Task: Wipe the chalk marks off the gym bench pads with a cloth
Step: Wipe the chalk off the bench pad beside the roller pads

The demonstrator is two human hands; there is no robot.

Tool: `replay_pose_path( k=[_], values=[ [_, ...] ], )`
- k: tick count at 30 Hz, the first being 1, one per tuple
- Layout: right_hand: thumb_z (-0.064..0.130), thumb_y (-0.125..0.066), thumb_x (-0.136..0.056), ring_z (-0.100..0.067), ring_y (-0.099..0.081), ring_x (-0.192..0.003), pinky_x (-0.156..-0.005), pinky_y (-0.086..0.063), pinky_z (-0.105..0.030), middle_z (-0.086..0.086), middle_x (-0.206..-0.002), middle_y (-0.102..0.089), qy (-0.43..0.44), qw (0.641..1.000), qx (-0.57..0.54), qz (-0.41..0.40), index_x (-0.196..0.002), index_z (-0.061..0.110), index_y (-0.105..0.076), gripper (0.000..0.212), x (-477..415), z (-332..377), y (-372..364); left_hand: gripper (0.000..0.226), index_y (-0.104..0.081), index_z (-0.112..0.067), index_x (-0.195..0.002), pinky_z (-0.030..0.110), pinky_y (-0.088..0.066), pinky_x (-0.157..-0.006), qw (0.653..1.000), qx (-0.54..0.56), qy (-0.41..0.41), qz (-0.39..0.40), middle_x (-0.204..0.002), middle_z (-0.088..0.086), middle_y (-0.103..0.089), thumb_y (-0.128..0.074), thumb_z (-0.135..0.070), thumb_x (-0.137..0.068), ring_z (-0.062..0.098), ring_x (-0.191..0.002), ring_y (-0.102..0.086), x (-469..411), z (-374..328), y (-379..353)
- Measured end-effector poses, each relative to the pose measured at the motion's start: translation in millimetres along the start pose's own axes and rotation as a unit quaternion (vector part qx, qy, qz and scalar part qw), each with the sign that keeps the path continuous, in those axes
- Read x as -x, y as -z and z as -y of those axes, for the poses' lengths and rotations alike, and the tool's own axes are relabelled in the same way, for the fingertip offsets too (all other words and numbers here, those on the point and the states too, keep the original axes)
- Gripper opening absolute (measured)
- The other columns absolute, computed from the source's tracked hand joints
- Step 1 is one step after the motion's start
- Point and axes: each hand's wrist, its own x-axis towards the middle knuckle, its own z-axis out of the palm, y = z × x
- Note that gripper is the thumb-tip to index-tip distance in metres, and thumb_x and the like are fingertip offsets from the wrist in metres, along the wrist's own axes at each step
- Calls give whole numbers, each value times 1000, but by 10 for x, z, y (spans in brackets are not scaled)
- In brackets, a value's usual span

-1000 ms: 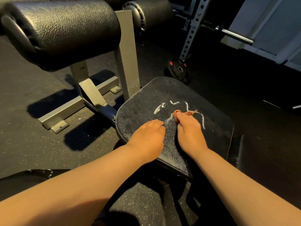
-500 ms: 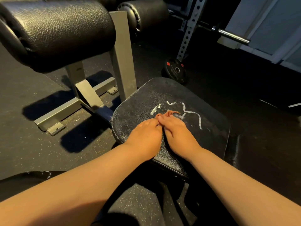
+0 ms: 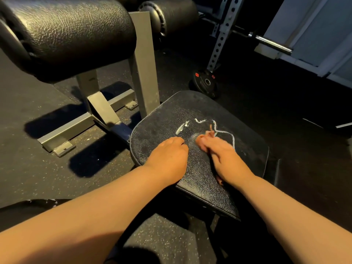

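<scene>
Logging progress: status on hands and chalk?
Left hand fisted on seat pad. Right hand blurred, pinching reddish scrap at chalk marks. Marks not yet cleared. Nothing blocking.

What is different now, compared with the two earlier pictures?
The right hand, pinching a reddish cloth, slid left up to the left hand, then back right; it is blurred now. The chalk stroke under it has become a faint smear. The left hand, the other chalk marks and the bench pad stayed as they were.

Right hand (image 3: pixel 219 155) motion-blurred; its hold unreadable.
</scene>
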Motion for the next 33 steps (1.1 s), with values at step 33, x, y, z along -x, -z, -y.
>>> replay_pose_path(
  k=[33],
  values=[
    [-8, -43, -94, -14, -43, -137, -119, -26, -25, 5, -144, -52, 0, 1000, 2, 14, -138, 15, -55, 51, 368, 135, 7, 41, -49, -9, -139, 35, -23, -119, 997, -6, -60, 40, -152, 6, -37, -44, -17, -98, 25, -144, -29, -11, -109, -77]
  ],
)
